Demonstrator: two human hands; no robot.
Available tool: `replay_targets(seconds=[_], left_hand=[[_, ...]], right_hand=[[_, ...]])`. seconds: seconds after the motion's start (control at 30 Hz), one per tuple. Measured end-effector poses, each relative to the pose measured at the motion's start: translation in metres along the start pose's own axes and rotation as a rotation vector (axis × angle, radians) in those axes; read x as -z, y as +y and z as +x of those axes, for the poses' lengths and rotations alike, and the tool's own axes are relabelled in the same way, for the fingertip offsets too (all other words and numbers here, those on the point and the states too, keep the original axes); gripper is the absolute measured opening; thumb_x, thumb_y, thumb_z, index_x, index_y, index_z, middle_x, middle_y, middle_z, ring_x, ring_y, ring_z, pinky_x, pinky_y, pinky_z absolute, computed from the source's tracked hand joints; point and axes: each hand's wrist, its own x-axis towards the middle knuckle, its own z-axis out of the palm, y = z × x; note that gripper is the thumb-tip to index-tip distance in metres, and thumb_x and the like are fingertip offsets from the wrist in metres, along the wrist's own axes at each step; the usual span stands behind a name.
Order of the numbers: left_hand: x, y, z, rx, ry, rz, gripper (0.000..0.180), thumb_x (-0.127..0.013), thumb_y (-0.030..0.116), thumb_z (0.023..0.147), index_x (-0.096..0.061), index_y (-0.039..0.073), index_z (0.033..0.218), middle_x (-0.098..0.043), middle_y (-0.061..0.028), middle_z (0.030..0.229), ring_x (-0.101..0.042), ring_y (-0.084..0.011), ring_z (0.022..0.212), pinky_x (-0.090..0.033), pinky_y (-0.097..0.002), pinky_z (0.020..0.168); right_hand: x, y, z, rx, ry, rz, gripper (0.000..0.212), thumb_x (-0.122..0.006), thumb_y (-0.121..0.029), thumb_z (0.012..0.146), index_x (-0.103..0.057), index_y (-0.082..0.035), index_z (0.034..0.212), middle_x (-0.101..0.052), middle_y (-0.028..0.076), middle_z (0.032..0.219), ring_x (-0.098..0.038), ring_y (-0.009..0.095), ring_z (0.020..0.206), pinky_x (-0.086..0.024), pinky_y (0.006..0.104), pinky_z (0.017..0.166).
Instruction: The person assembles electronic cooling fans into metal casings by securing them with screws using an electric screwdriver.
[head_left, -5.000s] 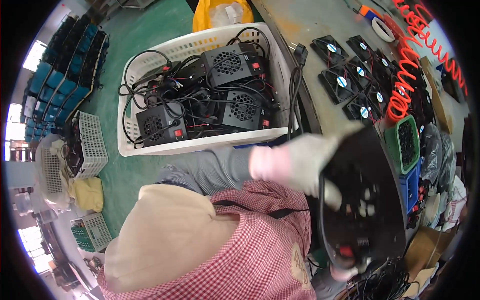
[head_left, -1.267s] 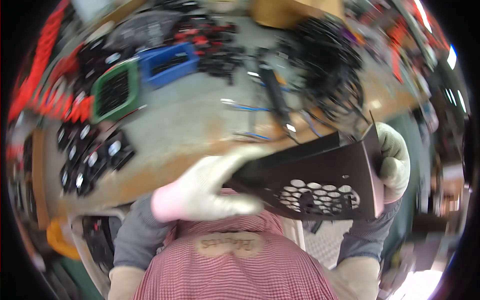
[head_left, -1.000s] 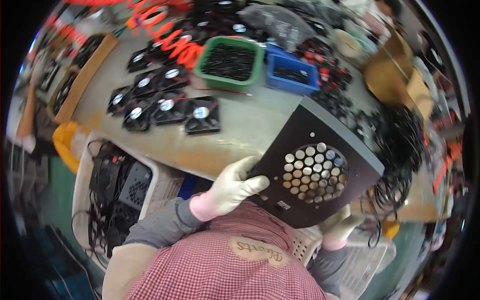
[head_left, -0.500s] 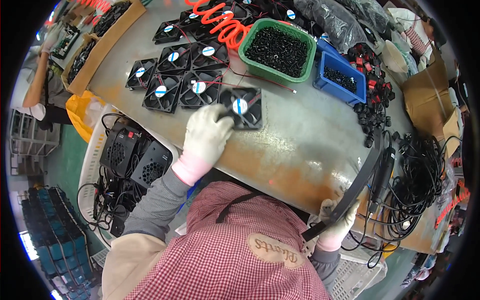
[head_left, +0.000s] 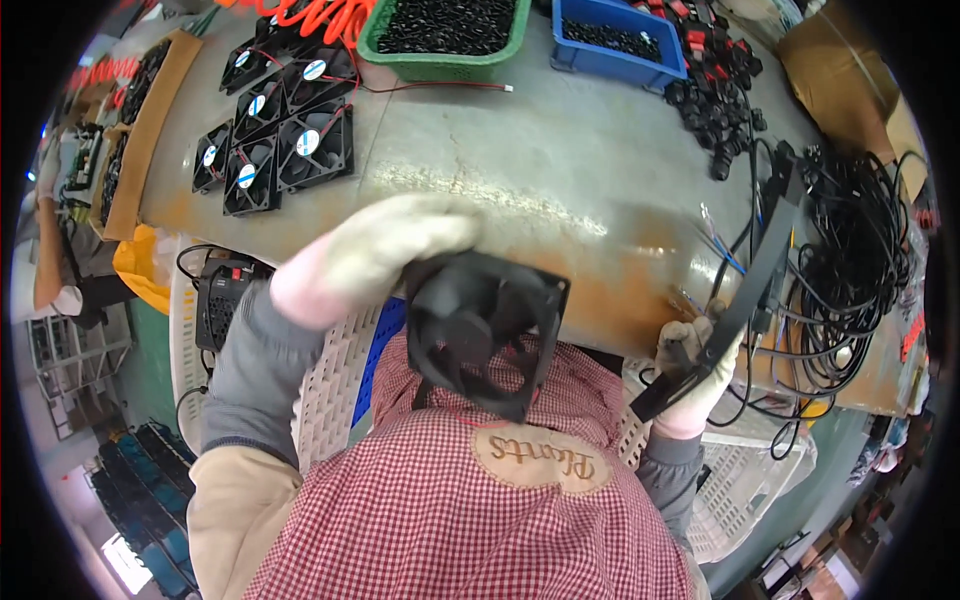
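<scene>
My left hand (head_left: pixel 410 238), in a white glove, grips a square black cooling fan (head_left: pixel 462 338) by its upper edge. The fan hangs tilted in front of my checked apron, above the table's front edge, its blades and frame facing up at me. The glove is slightly blurred. My right hand (head_left: pixel 698 362), also gloved, is closed around the lower part of a long flat black strip (head_left: pixel 752 288) that slants up over the table's right side. More black fans (head_left: pixel 315 143) with round white and blue labels lie grouped on the table's left, red wires attached.
A green basket (head_left: pixel 445 66) and a blue bin (head_left: pixel 620 66) hold small black screws. Black cables (head_left: pixel 850 265) are heaped at the right, near a cardboard box (head_left: pixel 838 75). A white crate (head_left: pixel 186 350) stands lower left. Another person's arm (head_left: pixel 48 250) shows at far left.
My left hand has lifted one fan off the table and brought it toward my body, turned so its label no longer shows. My right hand still holds the strip; the view has shifted.
</scene>
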Motion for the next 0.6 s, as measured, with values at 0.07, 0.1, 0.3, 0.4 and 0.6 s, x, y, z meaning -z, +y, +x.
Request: replay_targets(seconds=[0.07,0.1,0.3,0.4,0.6], left_hand=[[0.03,-0.053,0.05,-0.549,-0.043,0.641,0.022,-0.046,0.017,0.095,-0.055,-0.001,0.086,-0.056,-0.0068,0.073,-0.056,-0.0248,0.068,-0.046,-0.0355,0.066],[0.031,-0.036,0.074,-0.732,-0.174,0.882,0.021,-0.045,0.015,0.095,-0.056,-0.001,0.087,-0.057,-0.011,0.077,-0.057,-0.0298,0.073,-0.047,-0.0376,0.069],[-0.029,-0.005,0.082,-0.885,0.415,1.254,0.042,-0.065,0.023,0.08,-0.056,0.001,0.115,-0.057,-0.0187,0.114,-0.055,-0.0351,0.109,-0.044,-0.0414,0.092],[-0.033,-0.023,0.047,-0.675,0.511,1.008,0.07,-0.075,0.04,0.069,-0.054,0.002,0.124,-0.053,-0.02,0.123,-0.05,-0.0365,0.117,-0.038,-0.0444,0.102],[-0.044,-0.067,0.027,-0.611,0.339,1.026,0.101,-0.087,0.025,0.053,-0.038,0.003,0.138,-0.042,-0.0211,0.137,-0.038,-0.0407,0.129,-0.032,-0.0486,0.108]], right_hand=[[-0.007,0.004,0.001,-0.025,-0.055,0.022,0.042,-0.053,-0.034,0.098,-0.05,0.001,0.121,-0.034,-0.006,0.063,-0.036,0.005,0.058,-0.041,0.027,0.075],[-0.004,0.005,0.002,-0.015,-0.044,0.007,0.042,-0.053,-0.034,0.098,-0.052,0.001,0.121,-0.033,-0.006,0.063,-0.035,0.006,0.057,-0.041,0.027,0.074],[-0.023,0.007,0.0,0.05,0.219,-0.111,0.04,-0.053,-0.039,0.097,-0.058,-0.005,0.118,-0.058,-0.001,0.08,-0.052,0.01,0.068,-0.045,0.0301,0.07],[0.004,0.003,0.001,0.024,0.117,-0.043,0.036,-0.049,-0.039,0.098,-0.06,-0.011,0.119,-0.066,0.004,0.11,-0.064,0.018,0.089,-0.049,0.0339,0.071],[0.0,0.002,0.001,-0.01,0.22,-0.068,0.035,-0.047,-0.036,0.098,-0.06,-0.011,0.119,-0.066,0.005,0.106,-0.064,0.019,0.087,-0.053,0.0377,0.073]])
